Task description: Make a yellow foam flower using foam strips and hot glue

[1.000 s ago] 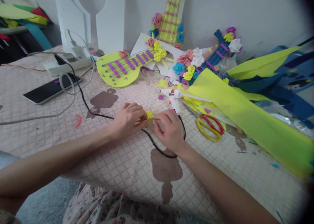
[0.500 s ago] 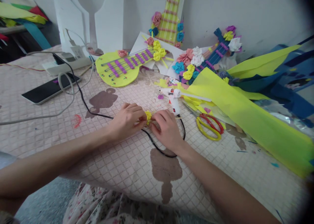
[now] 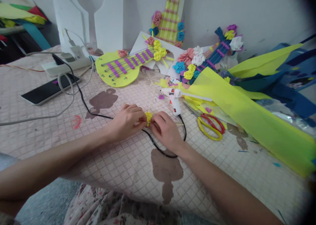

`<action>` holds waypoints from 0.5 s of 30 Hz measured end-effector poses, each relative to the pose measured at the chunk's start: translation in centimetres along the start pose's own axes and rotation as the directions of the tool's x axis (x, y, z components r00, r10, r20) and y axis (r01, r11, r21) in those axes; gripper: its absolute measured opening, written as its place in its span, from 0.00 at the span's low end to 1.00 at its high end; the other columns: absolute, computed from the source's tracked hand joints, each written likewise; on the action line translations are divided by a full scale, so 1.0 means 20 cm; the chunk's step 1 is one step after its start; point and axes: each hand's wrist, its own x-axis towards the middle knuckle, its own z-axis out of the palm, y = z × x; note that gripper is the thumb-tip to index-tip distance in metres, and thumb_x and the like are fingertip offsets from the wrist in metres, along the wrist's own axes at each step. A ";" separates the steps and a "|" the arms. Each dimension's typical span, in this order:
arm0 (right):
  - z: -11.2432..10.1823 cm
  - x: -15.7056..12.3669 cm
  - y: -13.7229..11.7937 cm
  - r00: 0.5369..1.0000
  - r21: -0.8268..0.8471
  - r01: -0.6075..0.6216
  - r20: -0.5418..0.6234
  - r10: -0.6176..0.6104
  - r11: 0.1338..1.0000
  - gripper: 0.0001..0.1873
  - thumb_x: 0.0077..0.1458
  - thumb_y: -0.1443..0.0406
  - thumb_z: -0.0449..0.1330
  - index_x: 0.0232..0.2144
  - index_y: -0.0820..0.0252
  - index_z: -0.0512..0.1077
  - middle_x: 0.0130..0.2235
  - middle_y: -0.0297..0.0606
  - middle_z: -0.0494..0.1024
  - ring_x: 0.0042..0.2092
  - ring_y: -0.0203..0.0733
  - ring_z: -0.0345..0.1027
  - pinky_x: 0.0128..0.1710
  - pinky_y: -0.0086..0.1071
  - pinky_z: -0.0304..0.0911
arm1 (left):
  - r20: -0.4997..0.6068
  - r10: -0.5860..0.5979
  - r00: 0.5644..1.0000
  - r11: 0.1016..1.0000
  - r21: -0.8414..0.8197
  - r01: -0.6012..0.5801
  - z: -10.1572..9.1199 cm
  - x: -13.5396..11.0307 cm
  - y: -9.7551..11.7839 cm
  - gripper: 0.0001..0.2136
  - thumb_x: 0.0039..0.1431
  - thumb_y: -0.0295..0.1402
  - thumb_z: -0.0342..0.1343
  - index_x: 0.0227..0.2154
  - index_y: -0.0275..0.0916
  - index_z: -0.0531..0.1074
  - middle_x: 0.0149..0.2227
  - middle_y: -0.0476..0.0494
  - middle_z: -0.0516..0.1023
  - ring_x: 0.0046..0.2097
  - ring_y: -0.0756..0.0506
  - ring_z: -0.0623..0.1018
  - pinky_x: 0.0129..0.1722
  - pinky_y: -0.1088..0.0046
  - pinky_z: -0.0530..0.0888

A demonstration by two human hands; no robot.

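Both bare hands meet at the middle of the pink quilted checked cover (image 3: 111, 172).

Left hand (image 3: 128, 119): fingers curled in tight, with the tips pinched on the small yellow crumpled paper flower (image 3: 148, 117) from its left side.

Right hand (image 3: 165, 130): knuckles up and fingers bent narrow, with the tips closed on the same flower from the right.

The flower sits between the two sets of fingertips, low over the cover and just beyond the black cord (image 3: 158, 146). I cannot tell if it touches the cover. Its petals face up and toward the far wall.

A thin pale stick (image 3: 180, 123) shows past the right hand's knuckles. Its long axis runs roughly left to right across the view, in line with the flower. The free end points right, toward the scissors. The fingers hide whether it is joined to the flower.

Around the hands:
- A white hot-glue gun (image 3: 174, 100) lies just beyond the right hand, nozzle to the left and handle toward the person. The black cord loops from it around the right wrist, then runs off left under the hands.
- Yellow-and-red-handled scissors (image 3: 211, 128) lie near the right hand on its right, apart from it.
- A long yellow-green foam sheet (image 3: 247, 116) lies further right.
- A yellow guitar-shaped foam cut-out with purple bars (image 3: 118, 68) lies well beyond the left hand.
- A black phone (image 3: 46, 90) lies far left, with a white cable across it.
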 end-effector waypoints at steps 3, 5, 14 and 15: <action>0.00 -0.01 0.00 1.000 0.039 -0.006 0.003 0.006 0.999 0.04 0.58 0.69 0.50 0.33 0.59 0.64 0.36 0.40 0.68 0.40 0.42 0.63 0.40 0.36 0.62 | 0.021 -0.026 0.999 0.999 -0.038 0.027 0.00 0.00 -0.01 0.04 0.57 0.29 0.53 0.29 0.37 0.70 0.29 0.48 0.74 0.36 0.47 0.71 0.39 0.69 0.61; 0.01 -0.01 0.00 1.000 0.051 -0.007 0.005 0.007 0.999 0.03 0.58 0.69 0.51 0.34 0.59 0.64 0.36 0.40 0.69 0.40 0.42 0.63 0.41 0.35 0.62 | 0.038 -0.047 0.998 0.997 -0.064 0.050 0.00 0.00 -0.01 0.04 0.57 0.29 0.53 0.29 0.37 0.71 0.29 0.48 0.74 0.36 0.47 0.71 0.38 0.70 0.62; 0.01 -0.02 0.01 1.000 0.088 0.006 0.017 -0.007 0.996 0.04 0.57 0.70 0.51 0.33 0.60 0.65 0.36 0.39 0.69 0.40 0.41 0.64 0.40 0.35 0.64 | 0.058 -0.060 0.997 0.984 -0.164 0.068 -0.01 0.00 -0.01 0.05 0.57 0.30 0.53 0.28 0.36 0.72 0.27 0.48 0.73 0.33 0.49 0.71 0.35 0.73 0.65; 0.01 -0.02 0.01 1.000 0.081 0.013 0.009 -0.014 0.997 0.03 0.57 0.70 0.52 0.34 0.60 0.65 0.36 0.40 0.69 0.40 0.41 0.64 0.41 0.35 0.64 | 0.055 -0.055 0.997 0.982 -0.177 0.064 -0.01 0.00 -0.01 0.05 0.56 0.30 0.53 0.27 0.36 0.72 0.27 0.48 0.73 0.32 0.49 0.71 0.34 0.73 0.66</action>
